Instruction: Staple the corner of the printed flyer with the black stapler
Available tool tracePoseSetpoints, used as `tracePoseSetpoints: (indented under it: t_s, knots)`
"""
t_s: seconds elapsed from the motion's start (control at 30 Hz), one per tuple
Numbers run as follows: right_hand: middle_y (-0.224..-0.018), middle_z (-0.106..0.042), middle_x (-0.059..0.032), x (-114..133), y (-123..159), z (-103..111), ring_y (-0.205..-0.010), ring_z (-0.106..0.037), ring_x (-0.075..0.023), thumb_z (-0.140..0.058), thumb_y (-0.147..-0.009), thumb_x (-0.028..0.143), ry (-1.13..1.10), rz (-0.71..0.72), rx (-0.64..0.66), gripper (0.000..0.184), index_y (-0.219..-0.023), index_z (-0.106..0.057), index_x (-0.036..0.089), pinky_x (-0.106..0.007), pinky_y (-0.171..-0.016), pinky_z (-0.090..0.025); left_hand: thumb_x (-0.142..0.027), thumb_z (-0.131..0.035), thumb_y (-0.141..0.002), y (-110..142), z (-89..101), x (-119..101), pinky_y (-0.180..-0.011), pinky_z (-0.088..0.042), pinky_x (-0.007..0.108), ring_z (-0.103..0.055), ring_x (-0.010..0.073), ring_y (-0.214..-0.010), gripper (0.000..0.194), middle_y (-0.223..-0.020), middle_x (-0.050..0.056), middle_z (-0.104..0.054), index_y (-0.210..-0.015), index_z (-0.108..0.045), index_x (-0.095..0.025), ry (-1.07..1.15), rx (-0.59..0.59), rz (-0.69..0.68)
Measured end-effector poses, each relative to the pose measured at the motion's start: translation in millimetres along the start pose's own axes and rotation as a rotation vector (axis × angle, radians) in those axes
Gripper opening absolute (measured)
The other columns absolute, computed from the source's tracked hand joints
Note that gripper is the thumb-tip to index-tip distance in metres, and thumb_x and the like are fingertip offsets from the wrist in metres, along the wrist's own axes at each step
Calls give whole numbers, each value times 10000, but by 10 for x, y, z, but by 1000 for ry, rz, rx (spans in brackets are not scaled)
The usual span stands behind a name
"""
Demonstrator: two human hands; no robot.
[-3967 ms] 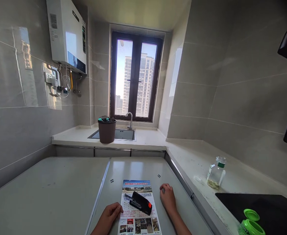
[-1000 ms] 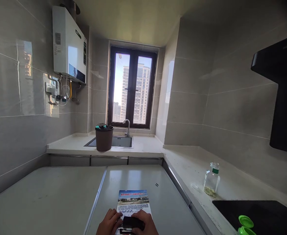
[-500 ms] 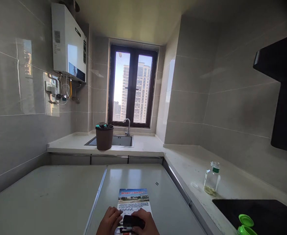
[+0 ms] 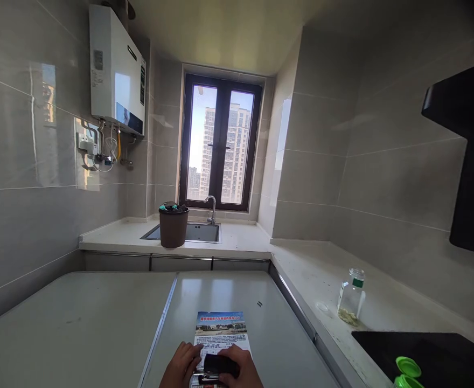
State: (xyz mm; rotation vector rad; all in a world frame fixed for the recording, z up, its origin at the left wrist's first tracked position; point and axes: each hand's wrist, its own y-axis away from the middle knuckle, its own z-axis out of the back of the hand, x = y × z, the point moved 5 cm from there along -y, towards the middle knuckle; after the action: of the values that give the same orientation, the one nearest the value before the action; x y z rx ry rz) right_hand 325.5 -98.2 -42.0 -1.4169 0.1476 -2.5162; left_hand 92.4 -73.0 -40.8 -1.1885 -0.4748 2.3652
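While the sheet (image 4: 221, 330) points away from the person on the worktop (image 4: 289, 345), the stapler (image 4: 216, 365) sits crosswise over it, long axis running roughly left to right between the hands. The right hand (image 4: 243, 367) is clamped around its right end; the left hand (image 4: 180, 365) is at the metal left end, but whether its fingers grip, I cannot tell.

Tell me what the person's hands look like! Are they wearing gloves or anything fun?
No gloves! The left hand and the right hand are both bare. I can't see any rings, watch, bracelet or sleeves. The bottom of the picture cuts off the arms, so I can't tell what's worn higher up.
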Motion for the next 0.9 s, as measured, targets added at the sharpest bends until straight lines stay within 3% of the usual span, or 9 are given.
tracePoseSetpoints:
  t_s: [0.17,0.4,0.53,0.9]
  knots:
    - [-1279,-703,-81,-47,23,-8,-1249,-605,-333,-745,-677,207,4,-21,-17,546,-1220,-751,263,-450,-1108,-441,-676,-422,-973,-23,4,-21,-1023,-519,449,-657,289,-1019,555,-1011,118,-740,-1048,-795,-272,13,4,21]
    - [-1294,-691,-91,-18,31,16,-1254,-596,-335,-749,-686,244,-3,-43,13,560,-1246,-741,248,-450,-1117,-436,-466,-587,-958,-83,23,-109,-898,-534,382,-623,265,-984,303,-1016,101,-685,-898,-784,-244,56,53,39]
    - [-1263,-702,-91,100,56,60,-1226,-615,-343,-765,-694,263,-25,-23,3,541,-1234,-742,251,-451,-1091,-456,-380,-635,-931,-62,-29,-113,-883,-526,372,-616,257,-959,203,-993,95,-688,-888,-778,-242,135,104,-28]
    - [-1293,-692,-109,-40,26,-8,-1260,-601,-350,-759,-687,212,-15,0,-16,559,-1244,-738,245,-481,-1119,-431,-374,-670,-901,1,-91,-55,-861,-518,359,-623,247,-926,186,-960,98,-670,-860,-787,-236,175,190,2]
